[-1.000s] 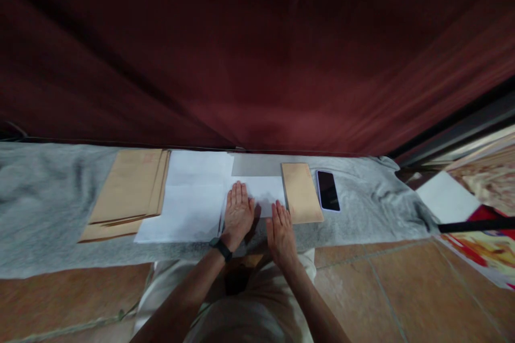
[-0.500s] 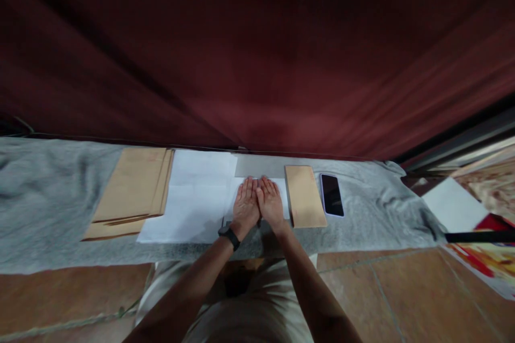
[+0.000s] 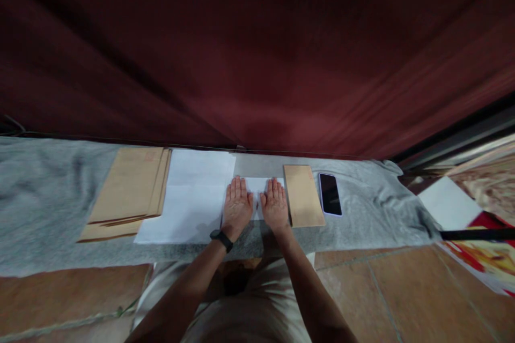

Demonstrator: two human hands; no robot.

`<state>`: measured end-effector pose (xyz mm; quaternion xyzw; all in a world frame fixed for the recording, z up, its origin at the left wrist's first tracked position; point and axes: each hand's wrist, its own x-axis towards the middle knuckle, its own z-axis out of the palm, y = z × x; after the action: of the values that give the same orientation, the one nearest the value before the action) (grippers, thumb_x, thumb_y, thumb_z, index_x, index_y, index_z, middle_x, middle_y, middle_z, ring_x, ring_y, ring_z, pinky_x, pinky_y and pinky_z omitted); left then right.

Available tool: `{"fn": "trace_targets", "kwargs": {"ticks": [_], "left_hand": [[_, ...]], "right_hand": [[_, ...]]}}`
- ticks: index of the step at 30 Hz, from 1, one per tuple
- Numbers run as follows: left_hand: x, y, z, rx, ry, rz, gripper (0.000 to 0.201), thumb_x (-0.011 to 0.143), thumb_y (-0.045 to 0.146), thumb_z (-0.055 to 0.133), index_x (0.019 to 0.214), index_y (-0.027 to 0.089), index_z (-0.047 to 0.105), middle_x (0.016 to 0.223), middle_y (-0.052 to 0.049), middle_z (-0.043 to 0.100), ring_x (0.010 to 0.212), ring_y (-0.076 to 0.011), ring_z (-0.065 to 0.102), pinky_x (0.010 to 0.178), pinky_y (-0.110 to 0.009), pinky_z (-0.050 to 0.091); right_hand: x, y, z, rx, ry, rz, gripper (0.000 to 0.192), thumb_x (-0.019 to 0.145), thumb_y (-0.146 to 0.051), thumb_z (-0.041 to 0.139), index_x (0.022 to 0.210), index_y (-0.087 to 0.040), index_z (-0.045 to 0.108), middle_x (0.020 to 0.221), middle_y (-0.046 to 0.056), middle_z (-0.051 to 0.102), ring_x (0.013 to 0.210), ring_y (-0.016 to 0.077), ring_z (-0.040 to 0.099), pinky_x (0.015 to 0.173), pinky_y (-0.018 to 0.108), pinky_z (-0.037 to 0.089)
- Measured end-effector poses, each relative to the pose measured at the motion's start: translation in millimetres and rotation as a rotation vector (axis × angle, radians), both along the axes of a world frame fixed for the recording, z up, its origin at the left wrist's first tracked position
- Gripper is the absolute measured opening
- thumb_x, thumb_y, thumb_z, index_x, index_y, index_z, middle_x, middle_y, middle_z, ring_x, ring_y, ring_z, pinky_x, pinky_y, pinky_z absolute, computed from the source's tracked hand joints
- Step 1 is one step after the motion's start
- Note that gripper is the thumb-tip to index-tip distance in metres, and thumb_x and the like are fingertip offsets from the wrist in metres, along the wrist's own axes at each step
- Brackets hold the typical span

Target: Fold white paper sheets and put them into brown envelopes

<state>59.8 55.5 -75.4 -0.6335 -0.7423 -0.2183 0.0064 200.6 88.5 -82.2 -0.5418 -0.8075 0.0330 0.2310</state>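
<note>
Fingers [image 3: 238, 186] of the left hand [image 3: 237, 208] and right hand [image 3: 276, 206] lie straight and close together, gripping nothing, tips pointing far. Both palms face down on the small white sheet [image 3: 257, 186], between large white paper [image 3: 195, 193] at left and a brown envelope [image 3: 303, 195] at right; forearms [image 3: 193, 284] converge from the near side. The step appears to be smoothing; the next move calls for even, flat pressure.

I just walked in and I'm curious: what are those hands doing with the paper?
A person's left hand and right hand rest palm down and apart on a small white paper, fingers pointing away. To the left are larger white sheets and brown envelopes; to the right, another brown envelope and a phone. It all lies on grey cloth.
</note>
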Motion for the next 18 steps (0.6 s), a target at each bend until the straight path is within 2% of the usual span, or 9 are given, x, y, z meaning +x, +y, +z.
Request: {"fn": "trace_targets", "kwargs": {"ticks": [9, 13, 18], "left_hand": [[-2.5, -20.5, 6.0, -0.017, 0.067, -0.046, 0.060, 0.102, 0.028, 0.031, 0.154, -0.002, 0.033, 0.162, -0.023, 0.033, 0.154, -0.0316, 0.026, 0.125, -0.051, 0.027], [4.1, -37.4, 11.0, -0.066, 0.121, -0.099, 0.058, 0.102, 0.029, 0.034, 0.156, 0.008, 0.035, 0.165, -0.017, 0.030, 0.154, -0.0302, 0.026, 0.124, -0.053, 0.026], [15.7, -62.7, 16.1, -0.135, 0.187, -0.226, 0.053, 0.102, 0.029, 0.036, 0.155, 0.021, 0.042, 0.165, -0.008, 0.034, 0.155, -0.0299, 0.025, 0.125, -0.056, 0.021]], "right_hand": [[10.7, -22.2, -5.9, 0.075, -0.059, -0.029, 0.061, 0.109, -0.034, 0.033, 0.161, -0.006, 0.020, 0.163, 0.023, 0.032, 0.153, 0.0304, 0.029, 0.120, 0.052, 0.033], [12.7, -34.0, -4.9, 0.080, -0.059, -0.031, 0.063, 0.109, -0.034, 0.033, 0.162, -0.007, 0.015, 0.164, 0.022, 0.030, 0.153, 0.0301, 0.030, 0.120, 0.051, 0.033], [16.7, -49.9, 0.4, 0.074, -0.071, -0.009, 0.061, 0.108, -0.033, 0.035, 0.162, -0.008, 0.020, 0.163, 0.020, 0.032, 0.152, 0.0295, 0.031, 0.120, 0.049, 0.033]]}}
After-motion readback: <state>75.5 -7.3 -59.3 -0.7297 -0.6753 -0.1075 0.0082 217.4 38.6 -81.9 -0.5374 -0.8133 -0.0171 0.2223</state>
